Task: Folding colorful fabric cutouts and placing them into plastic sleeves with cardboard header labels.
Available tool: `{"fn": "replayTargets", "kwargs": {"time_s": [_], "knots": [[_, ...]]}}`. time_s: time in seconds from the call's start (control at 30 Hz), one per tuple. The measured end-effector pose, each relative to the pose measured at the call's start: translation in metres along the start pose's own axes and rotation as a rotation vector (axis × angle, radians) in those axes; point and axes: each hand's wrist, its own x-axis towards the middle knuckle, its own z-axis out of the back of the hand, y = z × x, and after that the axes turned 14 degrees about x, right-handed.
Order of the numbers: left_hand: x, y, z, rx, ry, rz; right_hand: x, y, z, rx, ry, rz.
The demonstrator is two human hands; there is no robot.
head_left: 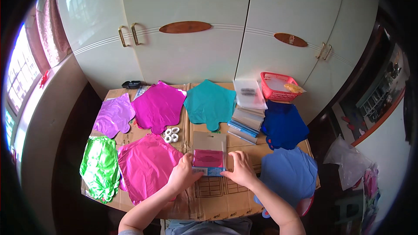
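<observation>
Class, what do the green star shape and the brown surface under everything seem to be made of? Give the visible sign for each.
Green star shape: probably metallic foil film, glossy, with crinkled bright highlights. Brown surface: looks like flattened cardboard, matte, with fold lines and seams.

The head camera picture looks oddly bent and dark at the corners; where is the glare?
Head view: fisheye bends the wardrobe doors and blackens the corners; window light blows out at left; glare streaks the green foil balloon; both hands stay sharp.
</observation>
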Motion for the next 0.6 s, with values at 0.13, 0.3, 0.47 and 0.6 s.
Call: {"fn": "replayTargets", "kwargs": {"time_s": [0.13,0.3,0.47,0.6], "knots": [[0.006,0.000,0.007,-0.476,0.142,0.229,-0.001,-0.008,-0.003,0.076,-0.031,0.031],[0.001,0.009,0.007,-1.071,0.342,0.296,-0.007,-0.001,-0.004,0.980,0.044,-0.226],[-0.011,-0.002,0.015,-1.265,0.312,0.226,-0.025,0.025,0.012,1.197,0.224,-0.476],[-0.023,-0.027,0.019,-1.206,0.303,0.125,-0.053,0.035,0.027,1.185,0.099,-0.453]]}}
